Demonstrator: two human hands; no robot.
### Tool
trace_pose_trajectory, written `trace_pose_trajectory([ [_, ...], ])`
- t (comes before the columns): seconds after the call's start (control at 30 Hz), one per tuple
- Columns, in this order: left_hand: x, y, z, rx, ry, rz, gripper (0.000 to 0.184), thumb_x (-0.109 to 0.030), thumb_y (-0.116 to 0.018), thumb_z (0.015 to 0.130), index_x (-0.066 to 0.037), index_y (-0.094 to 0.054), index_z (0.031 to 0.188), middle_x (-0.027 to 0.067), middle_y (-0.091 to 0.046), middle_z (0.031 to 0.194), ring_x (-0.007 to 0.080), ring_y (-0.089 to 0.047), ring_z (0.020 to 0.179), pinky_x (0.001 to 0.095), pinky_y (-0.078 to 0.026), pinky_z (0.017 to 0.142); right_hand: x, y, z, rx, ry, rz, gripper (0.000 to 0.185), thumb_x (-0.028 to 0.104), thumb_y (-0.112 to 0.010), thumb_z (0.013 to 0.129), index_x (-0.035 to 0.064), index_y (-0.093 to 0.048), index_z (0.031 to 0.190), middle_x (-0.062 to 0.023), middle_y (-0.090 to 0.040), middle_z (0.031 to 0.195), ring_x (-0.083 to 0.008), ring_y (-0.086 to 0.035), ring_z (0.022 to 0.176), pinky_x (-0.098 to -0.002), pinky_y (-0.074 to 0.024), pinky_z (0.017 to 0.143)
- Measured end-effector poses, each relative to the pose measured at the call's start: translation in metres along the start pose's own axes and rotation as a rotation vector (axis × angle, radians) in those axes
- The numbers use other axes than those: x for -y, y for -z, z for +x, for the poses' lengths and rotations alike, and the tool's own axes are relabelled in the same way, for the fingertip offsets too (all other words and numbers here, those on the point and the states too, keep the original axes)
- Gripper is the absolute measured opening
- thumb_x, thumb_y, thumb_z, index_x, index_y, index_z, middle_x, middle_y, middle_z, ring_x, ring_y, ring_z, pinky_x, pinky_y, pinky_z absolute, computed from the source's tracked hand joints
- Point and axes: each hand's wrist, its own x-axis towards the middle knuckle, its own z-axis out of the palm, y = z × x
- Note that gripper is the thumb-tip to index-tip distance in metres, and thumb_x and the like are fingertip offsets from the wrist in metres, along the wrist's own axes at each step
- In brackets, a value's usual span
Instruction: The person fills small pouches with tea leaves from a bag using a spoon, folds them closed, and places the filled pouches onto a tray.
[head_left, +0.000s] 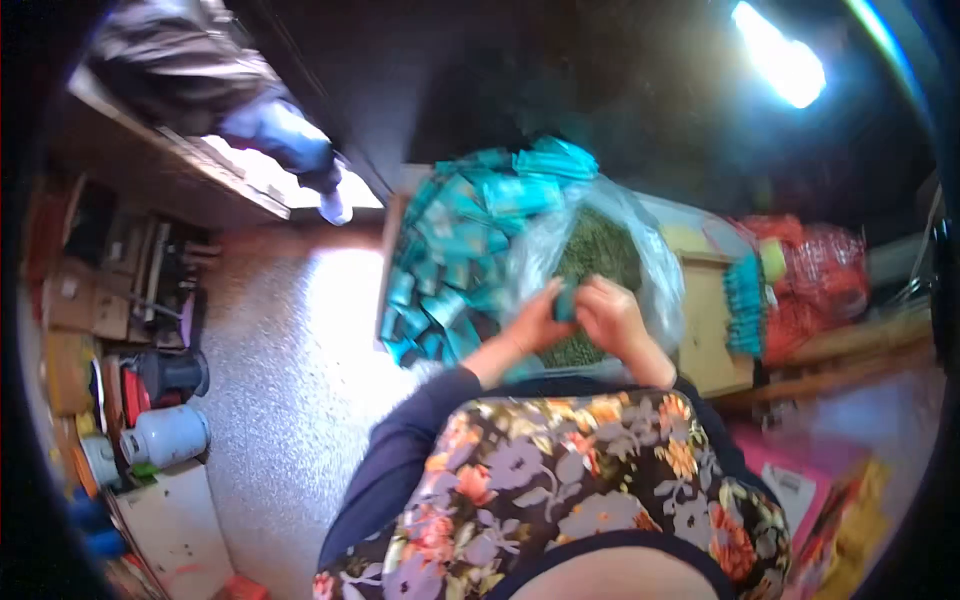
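A small teal packet (565,302) is gripped in my left hand (535,322), its fingers closed around it. My right hand (612,312) is right beside the packet with its fingers curled together; what they pinch, if anything, is hidden. Both hands are over an open clear plastic bag (660,275) full of dried green leaf-like bits (600,248). To the left of the bag lies a big heap of teal packets (450,235), some of them seemingly flat and others filled out. Motion blur softens the hands and the packet.
Right of the bag are a cardboard-coloured board (708,320), a stack of teal packets (743,305) and red mesh-like bags (815,285). A person (285,135) is at the doorway, upper left. A gas cylinder (168,436) and boxes (85,295) line the left wall.
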Motion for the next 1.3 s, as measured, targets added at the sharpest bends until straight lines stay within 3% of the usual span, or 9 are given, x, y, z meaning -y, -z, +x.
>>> trace_pose_trajectory([
  [0.03,-0.007,0.005,0.002,0.012,-0.049,-0.008,0.081,-0.029,-0.08,0.064,-0.001,-0.042,0.13,0.0234,-0.048,0.129,0.0321,-0.046,0.123,0.0392,-0.038,0.102,0.0,-0.001,0.001,0.011,0.009,-0.023,0.008,0.002,-0.061,0.068,0.0052,-0.056,0.074,-0.0117,-0.051,0.07,-0.0313,-0.056,0.066,-0.0397,-0.0459,0.056],
  [0.07,-0.047,0.032,0.007,0.183,0.214,-0.22,0.082,-0.029,-0.08,0.064,-0.001,-0.041,0.131,0.0232,-0.048,0.129,0.0341,-0.045,0.123,0.0404,-0.037,0.103,0.007,-0.003,0.001,0.0,-0.043,0.006,0.007,0.002,-0.061,0.069,0.0053,-0.055,0.072,-0.0123,-0.05,0.069,-0.0314,-0.056,0.065,-0.0402,-0.0456,0.055],
  [0.13,0.003,-0.001,-0.005,-0.023,-0.066,-0.032,0.08,-0.027,-0.079,0.065,-0.003,-0.041,0.131,0.0202,-0.05,0.126,0.029,-0.047,0.12,0.0376,-0.038,0.1,0.003,-0.005,-0.003,0.054,-0.042,-0.076,0.004,0.002,-0.061,0.069,0.0039,-0.059,0.072,-0.0127,-0.054,0.068,-0.0328,-0.057,0.065,-0.0398,-0.0473,0.057],
  [0.17,-0.019,0.015,0.003,0.116,0.0,-0.351,0.077,-0.024,-0.078,0.067,-0.003,-0.039,0.13,0.017,-0.052,0.119,0.0256,-0.05,0.113,0.0355,-0.04,0.096,0.013,-0.004,0.001,-0.055,-0.086,0.005,0.003,0.003,-0.061,0.068,0.0047,-0.059,0.07,-0.012,-0.054,0.066,-0.0325,-0.058,0.064,-0.04,-0.048,0.056],
  [0.53,-0.013,0.02,0.006,0.059,-0.073,-0.289,0.055,-0.009,-0.07,0.071,-0.004,-0.045,0.12,0.0116,-0.053,0.102,0.0223,-0.053,0.097,0.0335,-0.043,0.084,0.034,0.003,0.013,-0.101,-0.158,-0.045,0.007,0.006,-0.061,0.067,0.0069,-0.062,0.074,-0.0095,-0.059,0.071,-0.0306,-0.061,0.065,-0.0401,-0.0491,0.057],
  [0.73,0.002,0.01,0.004,-0.096,-0.228,-0.211,0.05,-0.007,-0.066,0.075,-0.004,-0.045,0.121,0.0126,-0.053,0.102,0.0228,-0.053,0.095,0.0341,-0.043,0.083,0.038,0.005,0.008,-0.032,-0.175,-0.102,0.013,0.008,-0.062,0.069,0.0082,-0.064,0.081,-0.0087,-0.062,0.078,-0.03,-0.063,0.069,-0.0394,-0.0508,0.06],
  [0.83,0.003,0.015,0.008,0.071,-0.191,-0.23,0.048,-0.007,-0.063,0.076,-0.004,-0.045,0.121,0.0143,-0.054,0.1,0.0237,-0.053,0.093,0.0338,-0.044,0.083,0.039,0.009,0.008,-0.041,-0.19,-0.095,0.014,0.008,-0.062,0.069,0.0085,-0.064,0.083,-0.0086,-0.063,0.08,-0.0298,-0.063,0.069,-0.0389,-0.051,0.061],
  [1.07,-0.001,0.014,0.007,-0.03,-0.205,-0.256,0.041,-0.007,-0.061,0.077,-0.004,-0.047,0.116,0.0151,-0.053,0.095,0.0251,-0.051,0.086,0.0335,-0.043,0.08,0.03,0.017,0.002,-0.089,-0.205,-0.09,0.01,0.01,-0.064,0.069,0.0085,-0.064,0.079,-0.0075,-0.062,0.077,-0.0281,-0.063,0.068,-0.0377,-0.0507,0.06],
  [1.3,-0.014,0.017,0.009,0.107,-0.154,-0.274,0.037,-0.017,-0.068,0.08,-0.005,-0.05,0.109,0.0104,-0.053,0.089,0.0167,-0.048,0.082,0.0314,-0.043,0.077,0.032,0.019,0.005,-0.044,-0.142,-0.122,0.006,0.009,-0.063,0.07,0.0084,-0.063,0.075,-0.0073,-0.06,0.072,-0.0279,-0.061,0.066,-0.038,-0.0503,0.058],
])
